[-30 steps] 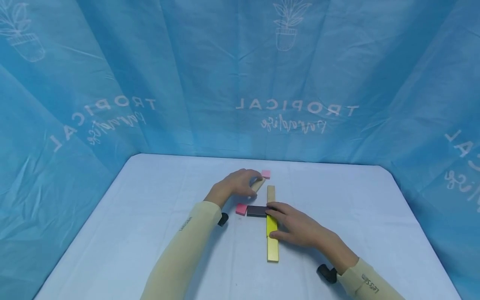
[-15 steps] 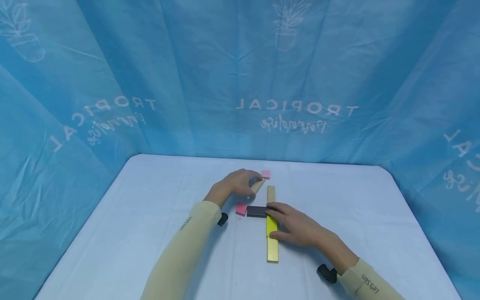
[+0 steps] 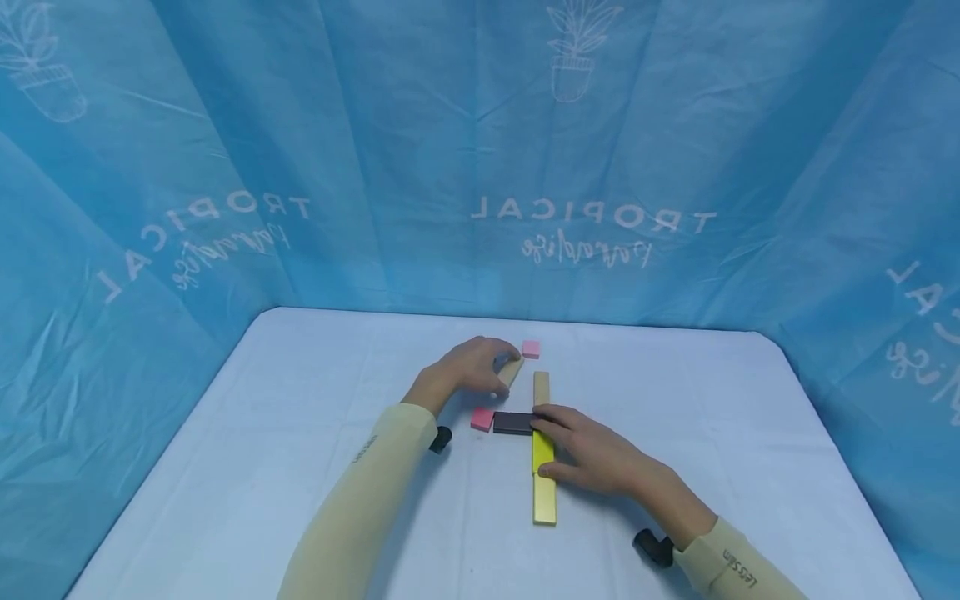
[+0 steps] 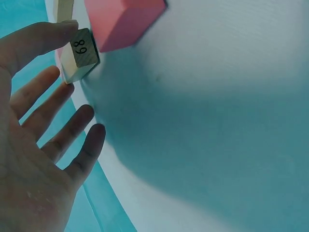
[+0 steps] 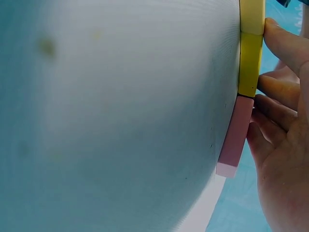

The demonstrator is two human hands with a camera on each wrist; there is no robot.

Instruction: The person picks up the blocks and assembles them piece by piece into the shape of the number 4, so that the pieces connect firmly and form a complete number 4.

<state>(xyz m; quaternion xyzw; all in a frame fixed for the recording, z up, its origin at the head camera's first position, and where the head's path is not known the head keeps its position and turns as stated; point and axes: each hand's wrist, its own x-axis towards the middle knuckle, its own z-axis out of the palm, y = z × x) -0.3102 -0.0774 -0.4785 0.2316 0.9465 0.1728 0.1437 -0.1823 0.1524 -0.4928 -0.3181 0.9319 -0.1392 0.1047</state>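
My left hand (image 3: 480, 365) pinches a pale wooden block (image 3: 511, 370) between thumb and fingers, left of the column of blocks. In the left wrist view, that wooden block (image 4: 83, 57) shows printed digits on its end. My right hand (image 3: 592, 450) rests with extended fingers on a straight column of blocks. This column has a tan block (image 3: 542, 385) at its far end, a bright yellow block (image 3: 543, 454) and a pale yellow block (image 3: 545, 500) nearest me. A black block (image 3: 513, 423) sticks out leftward from it; my right fingers hide the joint between them.
A red-pink block (image 3: 482, 418) lies at the black block's left end. Beyond the column lies a light pink block (image 3: 531, 349). Everything sits on a white-covered table (image 3: 360, 350), with blue printed curtain (image 3: 420, 167) behind and at both sides.
My left hand has shifted slightly left with the wooden block, which now sits a little farther from the light pink block. The right hand and the column stay put.
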